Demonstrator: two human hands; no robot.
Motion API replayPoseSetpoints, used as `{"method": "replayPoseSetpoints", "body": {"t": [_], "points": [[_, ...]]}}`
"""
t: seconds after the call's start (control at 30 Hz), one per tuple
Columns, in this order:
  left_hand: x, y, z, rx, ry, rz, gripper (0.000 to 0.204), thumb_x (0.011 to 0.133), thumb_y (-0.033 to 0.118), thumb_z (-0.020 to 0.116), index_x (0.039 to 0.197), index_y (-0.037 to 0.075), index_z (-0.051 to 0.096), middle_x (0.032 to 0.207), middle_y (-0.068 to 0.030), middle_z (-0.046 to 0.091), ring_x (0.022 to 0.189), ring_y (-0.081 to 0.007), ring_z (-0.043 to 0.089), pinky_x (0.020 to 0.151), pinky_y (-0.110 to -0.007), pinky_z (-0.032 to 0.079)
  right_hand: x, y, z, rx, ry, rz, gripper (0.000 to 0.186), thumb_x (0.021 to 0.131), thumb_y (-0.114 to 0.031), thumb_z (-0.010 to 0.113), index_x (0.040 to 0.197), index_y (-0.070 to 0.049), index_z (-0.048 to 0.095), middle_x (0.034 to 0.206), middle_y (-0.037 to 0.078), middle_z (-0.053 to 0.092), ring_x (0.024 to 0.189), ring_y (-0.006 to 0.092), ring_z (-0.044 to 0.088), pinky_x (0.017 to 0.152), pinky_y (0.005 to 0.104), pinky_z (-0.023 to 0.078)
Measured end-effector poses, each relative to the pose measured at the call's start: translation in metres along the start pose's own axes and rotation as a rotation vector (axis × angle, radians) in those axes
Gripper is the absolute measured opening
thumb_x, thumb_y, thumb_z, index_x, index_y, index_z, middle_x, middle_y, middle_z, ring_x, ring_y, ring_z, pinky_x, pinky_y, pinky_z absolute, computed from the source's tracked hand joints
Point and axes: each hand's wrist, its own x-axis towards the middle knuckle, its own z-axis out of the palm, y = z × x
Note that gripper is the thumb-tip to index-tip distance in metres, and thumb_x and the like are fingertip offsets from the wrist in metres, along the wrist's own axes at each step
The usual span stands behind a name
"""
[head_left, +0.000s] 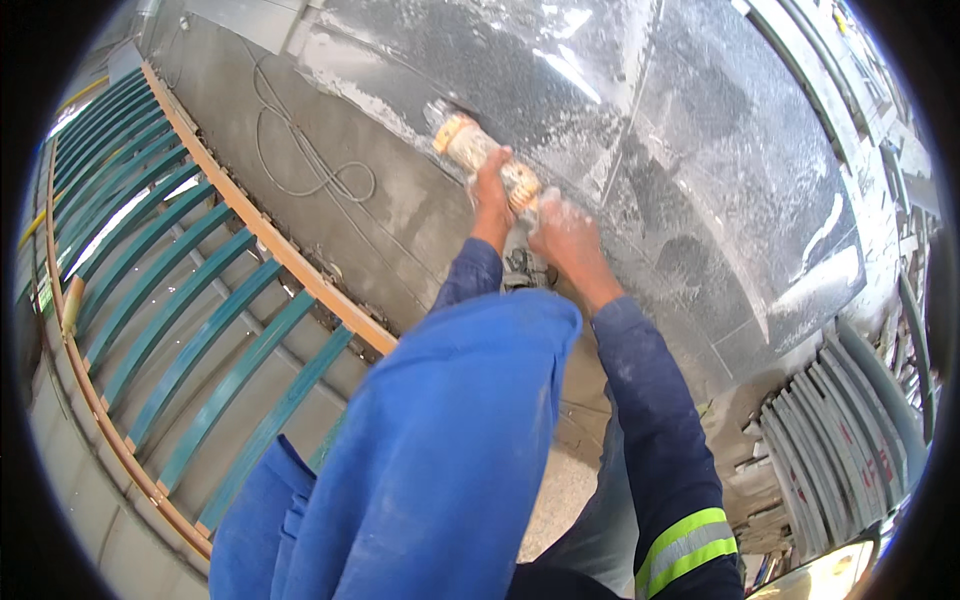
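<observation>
Counted around the clock from the centre: one power tool (490,160) at 12 o'clock, with two hands on it, the left hand (490,195) at 12 and the right hand (568,240) near 2. Two dark blue sleeves (652,385) show; the one at 5 o'clock carries two yellow bands (703,520) and one silver band (690,547). One bright blue garment (440,420) fills 6 to 7. Toward 9 stand two orange-brown rails (252,212) and at least ten teal slats (210,345), the farthest crowded beyond counting. One looped grey cable (327,180) lies at 10. At 4, at least six grey slabs (835,450) are stacked.
</observation>
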Motion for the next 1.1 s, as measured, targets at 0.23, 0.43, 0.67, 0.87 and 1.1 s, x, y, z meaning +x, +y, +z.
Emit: {"method": "replayPoseSetpoints", "body": {"t": [0.23,0.43,0.67,0.87,1.1], "points": [[0.026,0.015,0.008,0.052,-0.021,0.048,0.028,0.077,0.021,0.067,0.096,0.006,0.055,0.081,-0.0063,0.056,0.067,-0.0225,0.061,0.062,-0.039,0.055,0.033,0.003,0.014,-0.009,0.008,-0.012,0.026,0.076,-0.007,0.058,0.099,0.004,0.055,0.089,0.025,0.069,0.085,0.0388,0.069,0.074,0.0457,0.056],[0.011,0.009,0.007,0.069,-0.004,0.019,0.027,0.078,0.021,0.066,0.097,0.006,0.054,0.083,-0.0062,0.056,0.069,-0.0227,0.062,0.064,-0.04,0.056,0.017,0.006,0.014,0.049,0.01,0.023,0.03,0.075,-0.01,0.059,0.1,0.004,0.054,0.087,0.027,0.067,0.086,0.0428,0.067,0.077,0.0505,0.054],[0.018,-0.004,0.0,0.038,-0.034,0.052,0.02,0.082,0.02,0.062,0.097,0.009,0.055,0.083,-0.0043,0.056,0.073,-0.0218,0.062,0.066,-0.04,0.056,0.01,0.008,0.005,0.023,-0.046,0.035,0.027,0.076,-0.007,0.061,0.1,0.004,0.054,0.091,0.026,0.069,0.089,0.0387,0.069,0.079,0.045,0.055],[0.035,0.018,0.006,0.065,-0.022,0.035,0.022,0.08,0.021,0.064,0.095,0.008,0.055,0.082,-0.0054,0.056,0.069,-0.0224,0.062,0.063,-0.038,0.055,0.04,0.006,0.025,0.056,0.06,-0.036,0.024,0.076,-0.006,0.055,0.098,0.005,0.054,0.085,0.027,0.067,0.081,0.0421,0.067,0.073,0.0498,0.055],[0.018,0.01,0.006,0.047,0.005,0.009,0.021,0.078,0.018,0.065,0.094,0.007,0.054,0.08,-0.0056,0.057,0.066,-0.0222,0.061,0.062,-0.038,0.055,0.019,0.009,0.015,0.095,0.03,-0.017,0.026,0.075,-0.006,0.056,0.099,0.005,0.053,0.085,0.028,0.067,0.081,0.0432,0.067,0.073,0.0499,0.054]]}}
